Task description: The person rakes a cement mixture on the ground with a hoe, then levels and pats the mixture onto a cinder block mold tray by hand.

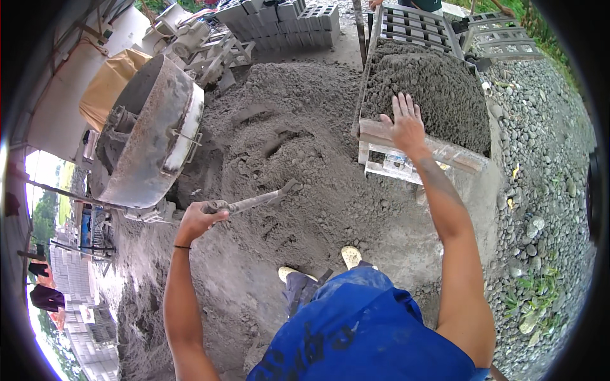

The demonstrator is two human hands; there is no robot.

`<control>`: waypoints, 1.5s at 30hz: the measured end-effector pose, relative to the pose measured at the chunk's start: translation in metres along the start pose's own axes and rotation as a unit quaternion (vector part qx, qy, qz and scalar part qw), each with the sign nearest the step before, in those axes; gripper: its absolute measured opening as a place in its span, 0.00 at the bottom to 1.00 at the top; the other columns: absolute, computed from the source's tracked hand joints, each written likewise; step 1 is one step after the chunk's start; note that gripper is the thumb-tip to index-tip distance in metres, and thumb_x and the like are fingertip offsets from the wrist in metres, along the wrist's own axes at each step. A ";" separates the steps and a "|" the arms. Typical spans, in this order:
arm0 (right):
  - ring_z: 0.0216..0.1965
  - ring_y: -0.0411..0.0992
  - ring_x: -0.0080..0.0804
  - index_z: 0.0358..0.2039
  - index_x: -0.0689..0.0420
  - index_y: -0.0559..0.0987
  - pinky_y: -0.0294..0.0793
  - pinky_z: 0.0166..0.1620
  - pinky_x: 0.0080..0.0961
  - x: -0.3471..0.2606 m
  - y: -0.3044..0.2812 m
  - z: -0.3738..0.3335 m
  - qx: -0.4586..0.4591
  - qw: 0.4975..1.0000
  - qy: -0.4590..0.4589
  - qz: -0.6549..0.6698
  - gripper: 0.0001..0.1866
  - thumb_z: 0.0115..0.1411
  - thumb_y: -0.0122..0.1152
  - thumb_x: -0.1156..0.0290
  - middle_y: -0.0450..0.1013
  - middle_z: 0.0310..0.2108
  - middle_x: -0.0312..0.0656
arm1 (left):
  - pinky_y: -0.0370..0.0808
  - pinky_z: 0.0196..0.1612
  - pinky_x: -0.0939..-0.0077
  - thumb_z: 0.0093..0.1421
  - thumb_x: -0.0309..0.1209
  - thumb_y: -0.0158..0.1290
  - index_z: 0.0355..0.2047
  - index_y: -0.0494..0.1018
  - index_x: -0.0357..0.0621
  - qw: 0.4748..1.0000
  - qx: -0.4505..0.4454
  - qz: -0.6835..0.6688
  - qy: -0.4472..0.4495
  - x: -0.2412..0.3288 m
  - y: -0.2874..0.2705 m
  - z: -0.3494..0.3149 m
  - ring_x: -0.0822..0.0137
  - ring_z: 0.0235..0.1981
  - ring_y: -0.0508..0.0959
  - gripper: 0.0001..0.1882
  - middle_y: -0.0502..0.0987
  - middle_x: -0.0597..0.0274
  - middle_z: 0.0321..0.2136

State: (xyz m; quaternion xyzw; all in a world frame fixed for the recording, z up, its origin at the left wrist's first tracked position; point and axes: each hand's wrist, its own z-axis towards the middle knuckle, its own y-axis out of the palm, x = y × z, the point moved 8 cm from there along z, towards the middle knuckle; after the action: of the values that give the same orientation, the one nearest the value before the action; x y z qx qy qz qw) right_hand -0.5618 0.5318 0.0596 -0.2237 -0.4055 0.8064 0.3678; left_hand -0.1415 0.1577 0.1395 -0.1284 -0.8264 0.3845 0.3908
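My left hand (198, 221) is closed around the grip end of a shovel (253, 202). The shaft slants away to the right over a broad heap of grey, damp-looking mix (298, 120), and no blade can be made out at its far end. My right hand (406, 126) reaches forward with fingers stretched out, palm down, at the near edge of a tray piled with the same grey mix (429, 86). A worn board (445, 151) forms that near edge, just beneath my wrist. Nothing shows in the right hand.
A large metal mixer drum (149, 136) stands at the left. Stacked hollow blocks (279, 28) are at the back, and a slotted metal grid (416, 28) lies beyond the tray. Another person (420, 5) is partly visible there. Loose gravel (540, 184) covers the right side.
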 end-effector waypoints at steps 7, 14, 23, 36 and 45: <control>0.70 0.51 0.46 0.65 0.65 0.61 0.47 0.70 0.45 0.016 0.014 -0.018 -0.110 0.992 -0.064 -0.004 0.36 0.68 0.44 0.48 0.57 0.67 0.52 | 0.65 0.23 0.79 0.51 0.42 0.67 0.36 0.83 0.42 1.000 0.010 0.007 -0.001 0.005 0.002 -0.009 0.80 0.19 0.68 0.18 0.76 0.72 0.19; 0.70 0.50 0.46 0.66 0.64 0.60 0.45 0.71 0.43 -0.003 0.023 -0.022 -0.120 0.987 -0.105 -0.001 0.36 0.69 0.40 0.47 0.55 0.68 0.50 | 0.70 0.31 0.78 0.50 0.43 0.67 0.37 0.83 0.42 1.000 0.011 -0.019 0.012 0.010 0.008 -0.009 0.77 0.25 0.73 0.20 0.80 0.67 0.23; 0.70 0.51 0.45 0.65 0.63 0.61 0.48 0.70 0.44 0.008 0.000 -0.041 -0.119 0.980 -0.161 0.000 0.34 0.67 0.48 0.52 0.57 0.67 0.49 | 0.70 0.30 0.74 0.48 0.46 0.67 0.37 0.84 0.44 0.999 0.041 0.032 0.002 0.005 0.007 -0.013 0.75 0.23 0.73 0.21 0.79 0.68 0.21; 0.72 0.45 0.42 0.69 0.57 0.55 0.41 0.72 0.43 0.067 -0.016 -0.046 -0.150 0.977 -0.136 -0.064 0.36 0.68 0.43 0.49 0.51 0.71 0.41 | 0.71 0.32 0.72 0.48 0.48 0.67 0.35 0.84 0.45 0.999 0.031 0.039 0.007 0.008 0.006 -0.014 0.72 0.25 0.74 0.21 0.79 0.65 0.22; 0.73 0.42 0.45 0.70 0.58 0.53 0.37 0.72 0.46 0.032 0.012 -0.036 -0.110 0.993 -0.024 -0.022 0.39 0.68 0.42 0.44 0.48 0.72 0.47 | 0.71 0.32 0.68 0.48 0.49 0.67 0.33 0.83 0.44 0.995 0.035 0.091 -0.031 0.003 -0.002 -0.013 0.69 0.24 0.74 0.22 0.78 0.62 0.20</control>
State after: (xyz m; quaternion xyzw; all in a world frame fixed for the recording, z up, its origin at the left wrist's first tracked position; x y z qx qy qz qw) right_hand -0.5632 0.5687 0.0273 -0.2348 -0.5055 0.7534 0.3488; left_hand -0.1341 0.1649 0.1477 -0.1770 -0.8090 0.4508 0.3330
